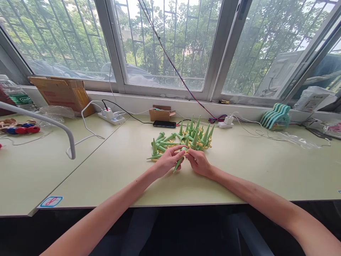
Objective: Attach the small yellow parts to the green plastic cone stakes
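My left hand (170, 160) is closed around a green plastic plant watering spike (178, 165), its tip slanting down toward the table's front edge. Against the spike's upper end, my right hand (197, 161) pinches a small yellow valve piece (187, 152). Fingers partly hide where the two parts meet, so I cannot tell how far they are joined. Just beyond my hands stands a cluster of green spikes (195, 137) with yellow pieces on them, several upright. More spikes lie on their sides to the left, around one upright spike (155, 148).
Behind the spikes lie a phone (164, 124) and a small open cardboard box (161, 113). Power strips (112, 117) with cables run along the window sill. Teal hangers (275, 116) stand at the right. A white curved bar (53, 119) crosses the left side.
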{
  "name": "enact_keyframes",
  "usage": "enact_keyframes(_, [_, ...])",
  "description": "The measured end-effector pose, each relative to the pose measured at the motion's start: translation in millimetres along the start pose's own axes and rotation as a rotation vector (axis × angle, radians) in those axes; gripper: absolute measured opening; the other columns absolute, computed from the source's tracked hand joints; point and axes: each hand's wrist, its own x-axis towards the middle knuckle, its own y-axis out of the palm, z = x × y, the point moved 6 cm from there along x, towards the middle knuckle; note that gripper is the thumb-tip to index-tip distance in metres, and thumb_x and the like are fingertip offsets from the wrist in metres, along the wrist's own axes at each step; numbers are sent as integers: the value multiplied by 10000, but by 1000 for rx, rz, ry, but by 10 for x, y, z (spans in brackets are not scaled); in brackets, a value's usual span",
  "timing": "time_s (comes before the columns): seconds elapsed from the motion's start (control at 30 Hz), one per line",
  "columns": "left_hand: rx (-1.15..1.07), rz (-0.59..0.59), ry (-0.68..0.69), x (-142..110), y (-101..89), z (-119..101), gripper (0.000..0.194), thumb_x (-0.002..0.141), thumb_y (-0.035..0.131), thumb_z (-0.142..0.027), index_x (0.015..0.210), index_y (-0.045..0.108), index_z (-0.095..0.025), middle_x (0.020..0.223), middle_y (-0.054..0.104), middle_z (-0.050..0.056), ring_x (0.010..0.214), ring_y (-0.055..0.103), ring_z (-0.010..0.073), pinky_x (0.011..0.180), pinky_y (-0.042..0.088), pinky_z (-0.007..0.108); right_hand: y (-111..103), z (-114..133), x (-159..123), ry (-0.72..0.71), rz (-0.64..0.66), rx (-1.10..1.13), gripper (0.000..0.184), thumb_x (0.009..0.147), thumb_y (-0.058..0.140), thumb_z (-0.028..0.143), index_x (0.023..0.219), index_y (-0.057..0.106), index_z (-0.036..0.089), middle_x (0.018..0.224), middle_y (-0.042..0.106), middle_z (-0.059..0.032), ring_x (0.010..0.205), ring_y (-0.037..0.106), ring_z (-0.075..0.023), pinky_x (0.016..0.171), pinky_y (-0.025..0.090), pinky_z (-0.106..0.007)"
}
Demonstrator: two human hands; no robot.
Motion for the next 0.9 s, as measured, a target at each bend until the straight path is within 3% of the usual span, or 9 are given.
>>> enact_keyframes(0.67, [-7, 22, 34, 5, 2, 29, 684, 804, 673, -499, 1373, 486, -169, 654, 437, -53, 521, 404, 64, 507, 435, 242, 3, 5, -33, -34, 25, -34, 359, 1003, 359, 349, 672, 349, 211, 579, 373, 47, 506, 287, -101, 521, 278, -242])
enact_keyframes(0.9, [13, 15, 39, 13, 3, 22, 703, 803, 668, -509, 1385, 480, -164, 634, 410, -63, 524, 392, 67, 512, 445, 249, -7, 13, -25, -85, -22, -27, 327, 993, 396, 274, 678, 336, 204, 582, 356, 56, 510, 284, -84, 501, 269, -219])
